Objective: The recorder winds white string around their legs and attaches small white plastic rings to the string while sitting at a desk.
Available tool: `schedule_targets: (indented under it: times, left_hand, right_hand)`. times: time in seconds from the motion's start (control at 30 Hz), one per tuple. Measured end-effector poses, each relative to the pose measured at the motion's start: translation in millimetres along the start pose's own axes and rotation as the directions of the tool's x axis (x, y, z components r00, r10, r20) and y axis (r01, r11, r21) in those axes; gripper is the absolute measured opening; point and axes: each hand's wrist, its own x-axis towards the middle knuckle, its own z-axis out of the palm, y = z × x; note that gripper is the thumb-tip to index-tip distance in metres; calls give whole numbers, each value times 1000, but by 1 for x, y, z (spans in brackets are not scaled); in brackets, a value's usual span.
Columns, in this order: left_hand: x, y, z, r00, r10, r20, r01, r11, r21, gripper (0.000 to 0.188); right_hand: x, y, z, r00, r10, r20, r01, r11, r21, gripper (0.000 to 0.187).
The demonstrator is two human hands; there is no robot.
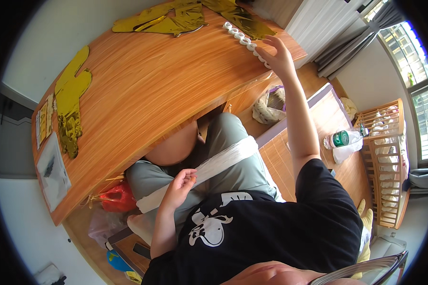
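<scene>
Near the table's far right edge, a slanting row of several small white rings or rolls lies on the wood. My right hand reaches over the lower end of that row, thumb and fingers apart, and hides part of it. Whether a fingertip touches a roll I cannot tell. A long white folded strip, of thin soft-looking material, lies across my thighs. My left hand rests above this strip with loosely bent fingers and nothing visible in them.
The wooden table bears flat gold foil balloons at left and back. A clear plastic packet lies at its left end. Under the table are a red bag and a white bag. A bottle and wooden crib stand right.
</scene>
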Motion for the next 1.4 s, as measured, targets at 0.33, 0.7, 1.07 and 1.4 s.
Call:
schedule_targets:
  times: [0.33,0.7,1.07,1.4]
  left_hand:
    - [1,-13,-1,999,31,-16,-31,999,-12,27]
    - [-3,-12,-6,999,32,-41,-34,999,-26,28]
    - [-2,-12,-7,1000,22,-15,-22,1000,-6,28]
    - [-3,0,-8,999,28,-27,-28,999,26,26]
  right_hand:
    - [56,-6,23,988,-41,152,109,877,-469,67]
    - [66,-4,35,994,26,103,21,902,-432,60]
    - [73,2,17,999,-18,44,32,933,-359,59]
    - [15,4,-15,968,13,251,113,868,-483,76]
